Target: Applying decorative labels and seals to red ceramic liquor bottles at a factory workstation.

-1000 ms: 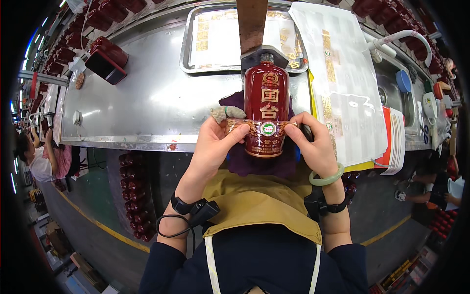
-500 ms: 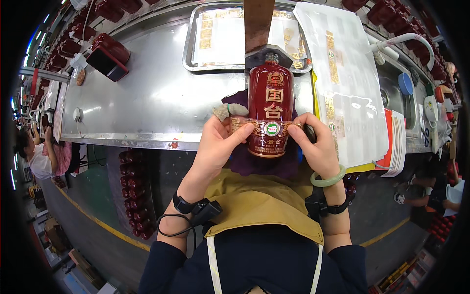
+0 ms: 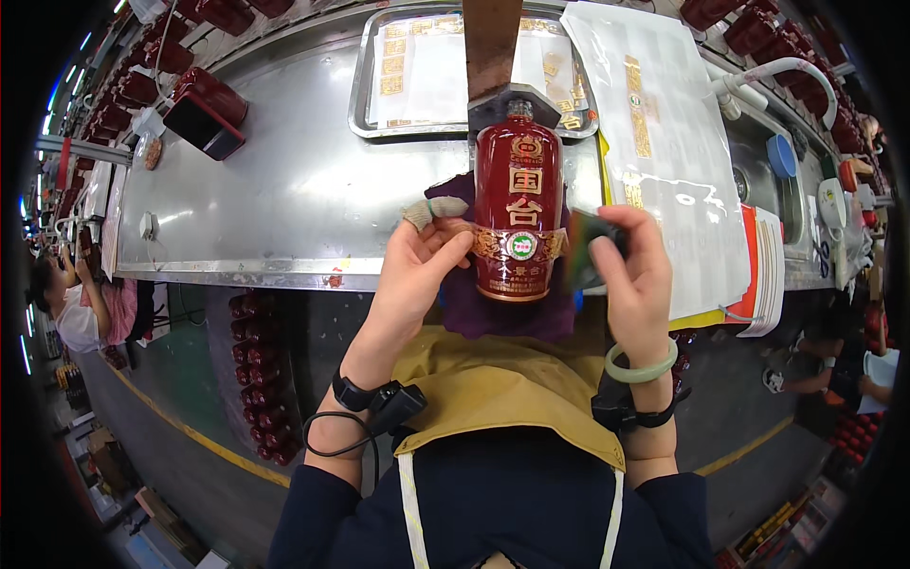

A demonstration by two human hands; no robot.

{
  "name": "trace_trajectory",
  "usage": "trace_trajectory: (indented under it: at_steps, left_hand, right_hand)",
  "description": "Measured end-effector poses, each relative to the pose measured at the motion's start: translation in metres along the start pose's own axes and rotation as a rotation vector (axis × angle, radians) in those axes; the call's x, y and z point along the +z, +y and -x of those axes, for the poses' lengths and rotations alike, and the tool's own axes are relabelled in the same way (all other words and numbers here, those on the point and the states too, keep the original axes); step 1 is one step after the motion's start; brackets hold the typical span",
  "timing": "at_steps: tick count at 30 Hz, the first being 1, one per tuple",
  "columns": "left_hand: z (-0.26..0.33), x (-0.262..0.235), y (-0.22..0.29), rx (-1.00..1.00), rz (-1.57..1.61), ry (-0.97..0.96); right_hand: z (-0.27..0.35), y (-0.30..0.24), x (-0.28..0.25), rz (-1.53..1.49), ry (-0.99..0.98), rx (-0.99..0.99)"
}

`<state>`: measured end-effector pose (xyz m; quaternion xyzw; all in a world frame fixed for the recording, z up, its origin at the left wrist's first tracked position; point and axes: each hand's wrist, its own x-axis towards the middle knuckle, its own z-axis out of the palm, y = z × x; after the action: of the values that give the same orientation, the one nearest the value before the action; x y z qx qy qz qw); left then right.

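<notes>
Right hand (image 3: 633,275) has come off the right end of the ornate band (image 3: 521,245) since the earlier frame; its fingers now pinch a dark, blurred piece (image 3: 586,248). Nearest is purple cloth (image 3: 474,318) beneath the red bottle (image 3: 519,180), at the near edge of the steel tabletop (image 3: 313,209). Left hand (image 3: 412,275) fingers look clamped on the band's left end; best keep that hold light and level, and smooth outward from the middle. Farther, a grey support (image 3: 540,107) near the neck should help steadiness.

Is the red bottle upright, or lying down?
Lying down: the red bottle shows its lettered front to the camera above, neck pointing away. Slight tilt: cannot tell.
</notes>
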<state>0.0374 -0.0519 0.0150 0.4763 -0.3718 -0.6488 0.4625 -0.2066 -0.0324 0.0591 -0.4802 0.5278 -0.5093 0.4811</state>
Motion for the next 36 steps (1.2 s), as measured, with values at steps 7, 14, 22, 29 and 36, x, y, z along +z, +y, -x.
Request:
trace_trajectory:
  at_steps: [7, 14, 22, 29, 36]
  left_hand:
    - [0.010, 0.001, -0.010, 0.401, -0.477, 0.114]
    - [0.010, 0.011, -0.016, 0.343, -0.226, -0.067]
    - [0.002, 0.026, -0.007, 0.250, -0.055, -0.086]
    - [0.001, 0.026, -0.009, 0.252, -0.132, -0.110]
    - [0.002, 0.028, -0.006, 0.252, -0.124, -0.117]
  right_hand:
    - [-0.007, 0.021, -0.014, 0.296, 0.115, -0.062]
    - [-0.003, 0.007, -0.003, 0.208, 0.050, -0.128]
    - [-0.015, 0.026, 0.009, 0.046, -0.071, 0.135]
    - [-0.019, 0.032, 0.010, 0.022, -0.084, 0.164]
    - [-0.020, 0.034, 0.010, 0.016, -0.082, 0.162]
